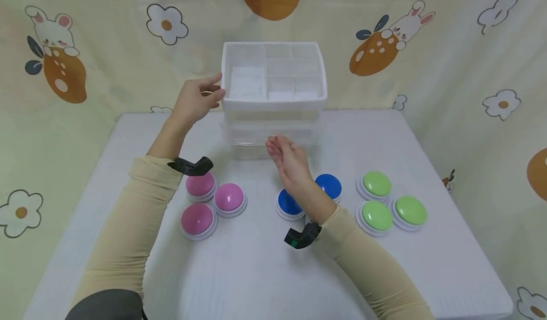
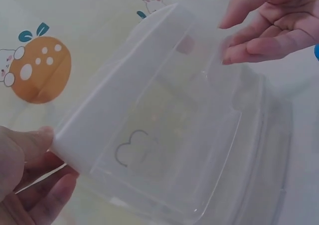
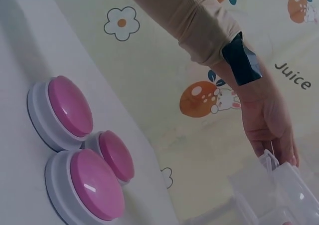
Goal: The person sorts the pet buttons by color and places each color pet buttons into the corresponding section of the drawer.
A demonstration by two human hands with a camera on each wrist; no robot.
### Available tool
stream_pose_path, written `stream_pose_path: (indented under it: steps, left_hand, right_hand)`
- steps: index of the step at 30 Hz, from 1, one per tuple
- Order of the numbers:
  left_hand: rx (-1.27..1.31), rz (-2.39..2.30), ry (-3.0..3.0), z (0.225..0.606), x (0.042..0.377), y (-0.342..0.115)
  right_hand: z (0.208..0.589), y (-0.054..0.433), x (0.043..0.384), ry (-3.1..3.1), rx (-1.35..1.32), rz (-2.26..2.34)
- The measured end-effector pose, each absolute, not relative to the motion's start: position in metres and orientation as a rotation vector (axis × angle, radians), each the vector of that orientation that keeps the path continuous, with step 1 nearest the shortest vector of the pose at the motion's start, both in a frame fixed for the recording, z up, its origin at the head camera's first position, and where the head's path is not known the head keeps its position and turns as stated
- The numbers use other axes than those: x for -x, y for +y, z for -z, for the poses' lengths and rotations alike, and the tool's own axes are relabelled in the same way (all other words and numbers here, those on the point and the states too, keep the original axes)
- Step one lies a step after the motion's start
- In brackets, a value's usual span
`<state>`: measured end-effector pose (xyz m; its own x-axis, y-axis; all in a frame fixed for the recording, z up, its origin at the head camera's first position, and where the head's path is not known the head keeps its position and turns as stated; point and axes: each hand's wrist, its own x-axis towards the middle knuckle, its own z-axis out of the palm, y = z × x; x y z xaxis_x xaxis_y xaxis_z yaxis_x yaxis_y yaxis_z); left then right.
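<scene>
A white storage organizer (image 1: 275,105) with a divided top tray and clear drawers (image 1: 273,130) stands at the back of the table. My left hand (image 1: 194,99) grips the left side of its tray; in the left wrist view the tray's corner (image 2: 79,150) lies between thumb and fingers. Palm turned up, my right hand (image 1: 290,163) is in front of the clear drawers with its fingers loosely bent. In the left wrist view that right hand (image 2: 281,28) holds nothing, its fingertips near the drawer front. Whether they touch it I cannot tell.
Round push-button domes on white bases stand on the table: pink ones (image 1: 197,219) at left, blue ones (image 1: 290,202) partly behind my right forearm, green ones (image 1: 377,215) at right. A patterned cloth (image 1: 196,6) hangs behind the table.
</scene>
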<state>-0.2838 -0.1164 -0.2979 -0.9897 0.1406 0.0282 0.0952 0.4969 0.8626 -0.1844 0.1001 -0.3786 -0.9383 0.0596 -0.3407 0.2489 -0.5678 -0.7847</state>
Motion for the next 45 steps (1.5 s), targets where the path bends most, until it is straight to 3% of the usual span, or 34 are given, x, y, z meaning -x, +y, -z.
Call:
stream_pose_path:
  steps: [33, 36, 41, 45]
  left_hand:
    - [-0.179, -1.562, 2.658, 0.3, 0.291, -0.125]
    - [-0.2, -1.557, 2.653, 0.303, 0.292, -0.122]
    - [-0.188, -1.561, 2.657, 0.305, 0.289, -0.121]
    - [-0.205, -1.577, 2.652, 0.305, 0.288, -0.119]
  right_hand:
    - [0.387, 0.091, 0.159, 1.602, -0.453, 2.508]
    - [0.399, 0.086, 0.15, 2.027, -0.156, 2.183]
    - [0.425, 0.065, 0.139, 2.667, 0.567, 1.167]
    - [0.443, 0.048, 0.138, 2.759, 0.657, 0.707]
